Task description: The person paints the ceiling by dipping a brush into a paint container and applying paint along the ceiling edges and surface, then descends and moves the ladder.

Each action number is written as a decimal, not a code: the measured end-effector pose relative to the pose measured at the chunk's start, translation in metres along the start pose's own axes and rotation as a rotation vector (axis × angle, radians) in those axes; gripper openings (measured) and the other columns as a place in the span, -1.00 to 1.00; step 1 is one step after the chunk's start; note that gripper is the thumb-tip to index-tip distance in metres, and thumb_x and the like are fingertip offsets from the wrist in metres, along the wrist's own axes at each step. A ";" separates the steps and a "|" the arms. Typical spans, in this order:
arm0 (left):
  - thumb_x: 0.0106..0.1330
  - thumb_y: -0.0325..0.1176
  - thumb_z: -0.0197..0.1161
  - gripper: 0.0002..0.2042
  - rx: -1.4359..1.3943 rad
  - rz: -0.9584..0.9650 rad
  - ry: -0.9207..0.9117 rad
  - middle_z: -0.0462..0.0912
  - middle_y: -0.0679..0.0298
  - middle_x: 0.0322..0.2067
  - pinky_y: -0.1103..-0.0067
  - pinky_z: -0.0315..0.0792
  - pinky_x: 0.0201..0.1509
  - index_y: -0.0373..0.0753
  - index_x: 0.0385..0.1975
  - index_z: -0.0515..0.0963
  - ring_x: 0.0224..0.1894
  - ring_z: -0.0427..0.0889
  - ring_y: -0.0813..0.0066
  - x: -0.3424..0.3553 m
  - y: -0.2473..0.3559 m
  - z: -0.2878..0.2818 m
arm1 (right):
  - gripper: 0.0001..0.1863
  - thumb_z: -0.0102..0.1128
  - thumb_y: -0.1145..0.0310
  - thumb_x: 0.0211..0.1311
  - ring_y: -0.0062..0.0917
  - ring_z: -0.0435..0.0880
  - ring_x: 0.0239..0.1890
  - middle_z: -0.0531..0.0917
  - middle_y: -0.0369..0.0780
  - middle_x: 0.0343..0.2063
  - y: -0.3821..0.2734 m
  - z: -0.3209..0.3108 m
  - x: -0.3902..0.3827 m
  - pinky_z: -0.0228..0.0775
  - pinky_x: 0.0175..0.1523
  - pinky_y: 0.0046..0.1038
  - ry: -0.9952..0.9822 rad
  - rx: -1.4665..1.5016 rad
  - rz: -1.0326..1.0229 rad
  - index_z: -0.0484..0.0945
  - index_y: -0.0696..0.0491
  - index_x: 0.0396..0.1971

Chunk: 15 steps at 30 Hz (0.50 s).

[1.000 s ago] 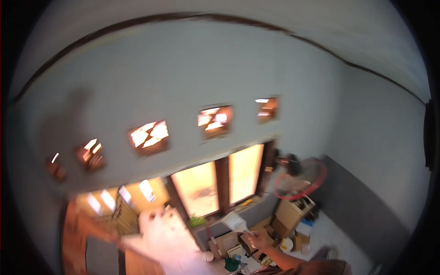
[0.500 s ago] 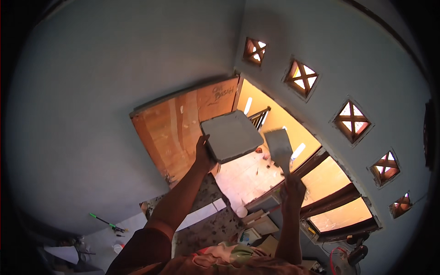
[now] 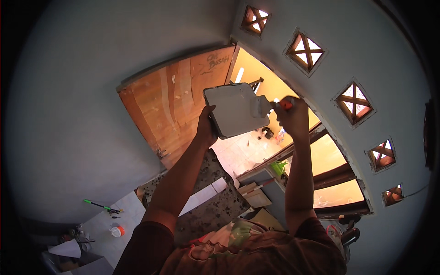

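Note:
My left hand point(image 3: 206, 129) grips the near left edge of a shallow grey rectangular tray point(image 3: 230, 109), thumb over its rim. The tray is held up in front of me at a tilt, its inner face a smooth pale grey. In my right hand point(image 3: 293, 117) is a putty knife point(image 3: 262, 107), fingers wrapped round its handle, of which a bit of orange shows. Its blade overlaps the tray's right part, near a greyish patch; whether it touches the surface I cannot tell.
Ahead stands an open wooden door point(image 3: 172, 96) beside a bright doorway. A grey wall with cross-barred vents point(image 3: 305, 51) runs along the right. Below me lie a dark mottled surface point(image 3: 206, 215), several boards point(image 3: 254, 195) and an orange-and-white round container point(image 3: 117, 231).
My right hand has risen and turned, bringing the putty knife's blade from right of the tray to over its right part. In the picture the tray sits higher, still in my left hand.

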State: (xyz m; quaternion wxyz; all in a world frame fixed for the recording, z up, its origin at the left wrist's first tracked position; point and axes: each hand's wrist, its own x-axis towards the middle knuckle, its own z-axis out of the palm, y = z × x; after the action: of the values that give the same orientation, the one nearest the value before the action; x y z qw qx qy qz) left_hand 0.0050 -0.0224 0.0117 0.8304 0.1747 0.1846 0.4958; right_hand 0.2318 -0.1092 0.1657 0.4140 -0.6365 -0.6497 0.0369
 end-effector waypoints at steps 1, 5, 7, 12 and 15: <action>0.36 -0.03 0.11 -0.36 0.034 -0.027 0.024 0.49 -0.01 0.16 0.28 0.44 0.29 -0.37 0.31 0.27 0.21 0.53 0.14 -0.002 0.000 0.003 | -0.72 0.38 0.38 0.23 -0.65 0.50 -0.78 0.53 -0.25 -0.79 0.001 0.003 0.008 0.31 -0.63 -0.54 -0.009 -0.028 -0.014 0.57 0.22 -0.59; 0.35 -0.02 0.12 -0.37 0.081 0.007 -0.005 0.51 -0.01 0.13 0.29 0.46 0.26 -0.35 0.28 0.30 0.17 0.55 0.15 0.004 -0.003 -0.004 | -0.69 0.45 0.35 0.14 -0.66 0.43 -0.82 0.51 -0.25 -0.81 0.013 0.009 0.033 0.22 -0.67 -0.54 -0.007 -0.036 -0.011 0.56 0.21 -0.65; 0.34 -0.01 0.12 -0.41 0.108 -0.028 0.015 0.54 0.01 0.08 0.30 0.48 0.23 -0.34 0.23 0.36 0.13 0.57 0.17 0.003 -0.004 -0.011 | -0.69 0.48 0.36 0.03 -0.64 0.49 -0.71 0.50 -0.28 -0.79 0.027 0.019 0.037 0.29 -0.55 -0.48 0.011 -0.034 -0.074 0.55 0.20 -0.69; 0.34 0.01 0.10 -0.42 0.161 -0.069 0.012 0.57 0.04 0.05 0.30 0.48 0.22 -0.34 0.19 0.41 0.10 0.59 0.18 -0.009 0.003 -0.003 | -0.73 0.51 0.34 -0.04 -0.57 0.56 -0.65 0.57 -0.23 -0.75 0.052 0.041 0.041 0.37 -0.45 -0.45 0.016 -0.062 0.015 0.59 0.18 -0.65; 0.33 0.01 0.10 -0.42 0.196 -0.037 0.066 0.57 0.04 0.04 0.31 0.50 0.18 -0.35 0.18 0.41 0.08 0.60 0.19 -0.009 -0.003 0.002 | -0.73 0.52 0.28 0.00 -0.51 0.60 -0.61 0.62 -0.23 -0.69 0.067 0.052 0.031 0.41 -0.41 -0.42 0.058 -0.066 0.038 0.61 0.14 -0.54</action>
State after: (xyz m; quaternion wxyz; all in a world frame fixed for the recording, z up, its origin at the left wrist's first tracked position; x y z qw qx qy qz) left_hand 0.0043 -0.0320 0.0131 0.8119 0.2351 0.2629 0.4652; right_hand 0.2596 -0.0456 0.1081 0.4106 -0.6628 -0.6262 0.0046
